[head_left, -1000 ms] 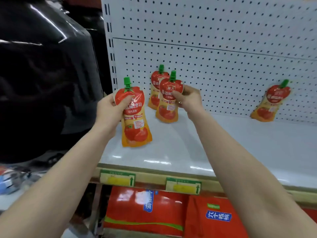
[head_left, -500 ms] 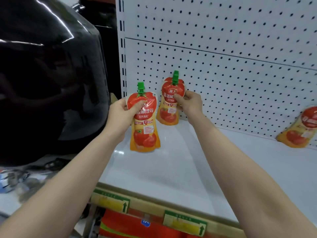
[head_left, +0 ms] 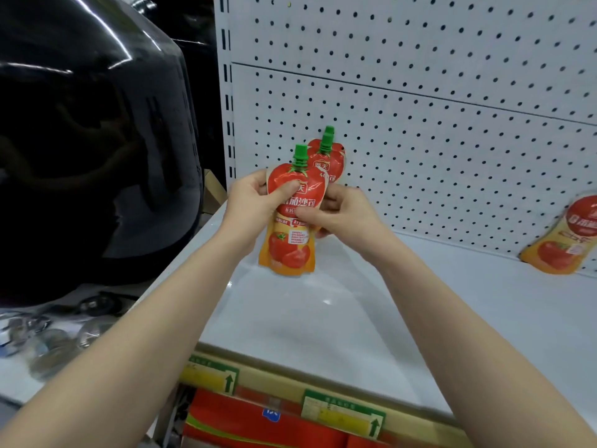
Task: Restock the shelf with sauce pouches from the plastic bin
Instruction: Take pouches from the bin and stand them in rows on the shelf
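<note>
My left hand (head_left: 255, 202) and right hand (head_left: 342, 215) both clasping the front sauce pouch (head_left: 292, 221), upright, green cap up, above the white shelf (head_left: 323, 305), second pouch (head_left: 328, 160) just behind, third pouch (head_left: 562, 240) leaning far right on pegboard (head_left: 420, 124)

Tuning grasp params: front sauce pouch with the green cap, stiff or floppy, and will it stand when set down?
Front pouch hangs straight from both hands: left hand, right hand. Probably semi-stiff, filled. Glossy film, likely slippery. The far pouch leans on the pegboard, so it may tip without backing.
</note>
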Motion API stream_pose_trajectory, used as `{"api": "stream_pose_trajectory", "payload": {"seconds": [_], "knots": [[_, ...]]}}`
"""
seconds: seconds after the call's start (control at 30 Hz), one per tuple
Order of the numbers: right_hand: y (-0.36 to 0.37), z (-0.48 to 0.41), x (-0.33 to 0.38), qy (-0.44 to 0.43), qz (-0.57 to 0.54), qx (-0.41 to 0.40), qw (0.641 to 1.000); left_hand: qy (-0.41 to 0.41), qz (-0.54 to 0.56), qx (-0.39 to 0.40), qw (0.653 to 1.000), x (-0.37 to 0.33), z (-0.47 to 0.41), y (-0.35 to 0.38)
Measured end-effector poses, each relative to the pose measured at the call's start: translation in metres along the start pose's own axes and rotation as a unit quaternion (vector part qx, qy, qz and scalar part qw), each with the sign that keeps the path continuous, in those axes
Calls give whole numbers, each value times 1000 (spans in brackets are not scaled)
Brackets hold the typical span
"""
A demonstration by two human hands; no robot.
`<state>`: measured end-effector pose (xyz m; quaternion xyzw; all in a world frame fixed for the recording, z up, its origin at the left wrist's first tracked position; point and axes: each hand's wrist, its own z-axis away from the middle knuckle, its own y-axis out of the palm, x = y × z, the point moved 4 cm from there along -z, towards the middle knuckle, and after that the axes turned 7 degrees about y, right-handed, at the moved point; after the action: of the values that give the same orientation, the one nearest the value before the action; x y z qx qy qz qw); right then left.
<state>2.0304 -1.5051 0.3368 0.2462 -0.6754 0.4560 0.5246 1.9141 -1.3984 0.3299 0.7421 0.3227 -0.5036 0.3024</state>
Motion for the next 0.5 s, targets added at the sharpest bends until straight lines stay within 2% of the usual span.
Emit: {"api": "stream_pose_trajectory", "payload": {"seconds": [0.07, 0.17, 0.33, 0.5], "knots": [[0, 0, -3, -10, -16, -20, 1000, 15, -1, 6, 1000, 0, 1, 5], [-11, -2, -13, -4, -25, -73, 997, 32, -67, 7, 997, 12, 1, 1], [-29, -8, -28, 18, 5, -143, 990, -34, -220, 74, 972, 60, 12, -6], [-21, -22, -32, 6, 18, -178, 984, -66, -265, 85, 958, 85, 5, 6]]}}
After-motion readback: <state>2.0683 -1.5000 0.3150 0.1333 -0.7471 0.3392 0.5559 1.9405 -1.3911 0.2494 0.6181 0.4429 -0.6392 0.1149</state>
